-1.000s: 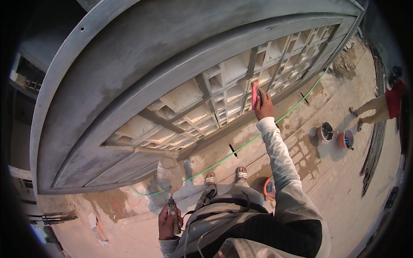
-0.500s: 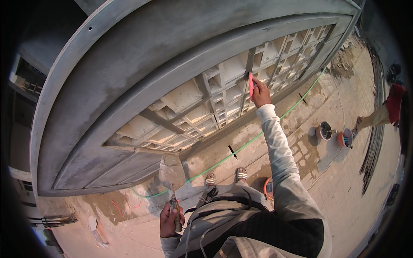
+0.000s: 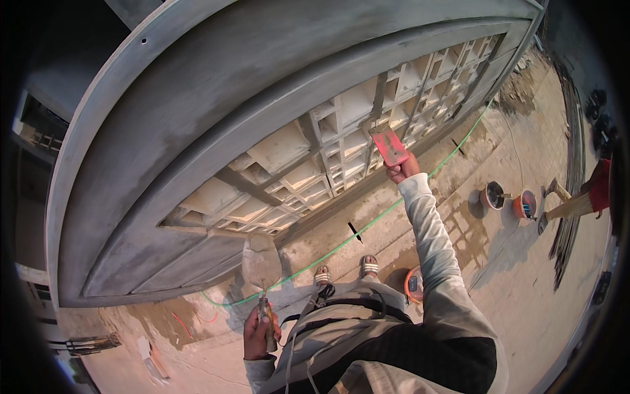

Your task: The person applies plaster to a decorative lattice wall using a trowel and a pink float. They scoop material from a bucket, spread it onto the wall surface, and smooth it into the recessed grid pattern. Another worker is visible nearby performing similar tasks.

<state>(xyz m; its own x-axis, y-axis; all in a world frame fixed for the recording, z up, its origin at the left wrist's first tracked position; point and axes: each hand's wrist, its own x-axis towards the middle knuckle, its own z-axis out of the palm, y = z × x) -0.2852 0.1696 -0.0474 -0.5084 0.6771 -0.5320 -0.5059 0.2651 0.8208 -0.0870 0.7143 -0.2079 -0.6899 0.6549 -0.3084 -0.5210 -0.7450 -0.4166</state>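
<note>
My left hand (image 3: 260, 333) is closed round the handle of a trowel (image 3: 261, 262), its broad blade pointing away from me and smeared with grey mortar. Out in front, my right hand (image 3: 401, 169) grips a flat red scraper (image 3: 392, 148) whose face carries grey mortar. The scraper's far edge is at the lattice blocks (image 3: 341, 157) set in the grey plastered wall (image 3: 197, 85); whether it touches them I cannot tell. Grey mortar strips (image 3: 249, 186) run between the pale blocks.
A green hose (image 3: 367, 226) lies along the wall's foot. An orange bucket (image 3: 413, 285) stands by my feet, and two more buckets (image 3: 493, 196) stand to the right. Near them is another person's leg (image 3: 566, 207). Long bars (image 3: 569, 243) lie at far right.
My right hand has drawn slightly back from the lattice and turned the scraper from edge-on to show its flat face. The other person's legs have moved. My left hand stays nearly still.
</note>
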